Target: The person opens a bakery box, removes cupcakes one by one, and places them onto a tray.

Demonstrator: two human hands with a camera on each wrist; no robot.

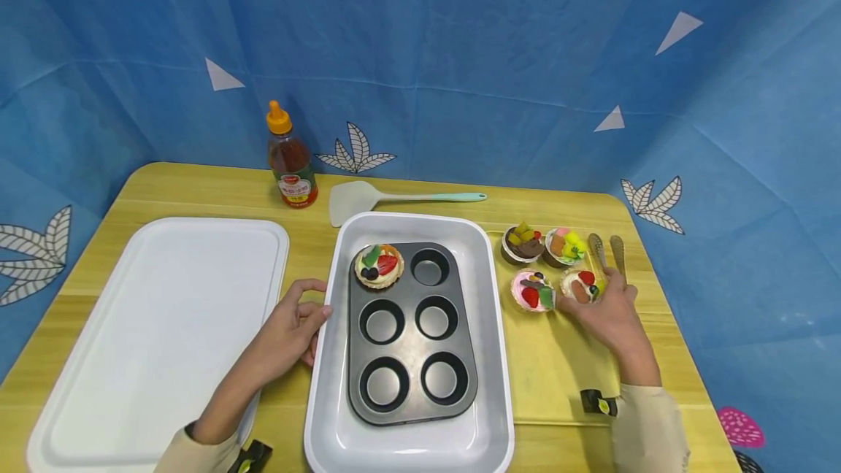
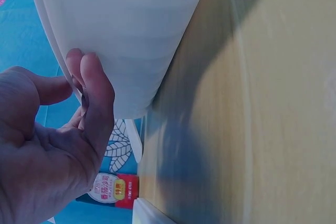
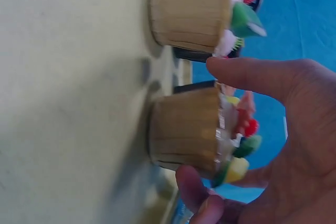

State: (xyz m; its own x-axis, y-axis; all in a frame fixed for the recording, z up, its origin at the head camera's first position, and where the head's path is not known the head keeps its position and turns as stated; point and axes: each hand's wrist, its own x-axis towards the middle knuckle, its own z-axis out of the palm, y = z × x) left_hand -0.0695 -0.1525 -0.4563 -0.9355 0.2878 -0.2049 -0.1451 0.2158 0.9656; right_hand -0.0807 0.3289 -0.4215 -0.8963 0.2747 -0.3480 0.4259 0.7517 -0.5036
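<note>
A deep white tray (image 1: 506,356) holds a dark muffin tin (image 1: 410,400), with a fruit-topped cupcake (image 1: 379,267) in its far left cup. My left hand (image 1: 284,334) pinches the tray's left rim; in the left wrist view the thumb and fingers lie on either side of that rim. At the right, my right hand (image 1: 607,316) surrounds a white-creamed cupcake (image 3: 184,129) with strawberry on top. Its thumb stands slightly apart from the paper cup, and a finger is at the opposite side. Beside it sits a pink-creamed cupcake (image 1: 532,290).
Two more cupcakes, a chocolate one (image 1: 522,245) and a yellow-topped one (image 1: 563,248), stand behind on a yellow board (image 1: 558,378). Metal handles (image 1: 617,250) lie farther right. A white lid (image 1: 158,341) occupies the left; a sauce bottle (image 1: 292,166) and spatula (image 1: 355,201) are at the back.
</note>
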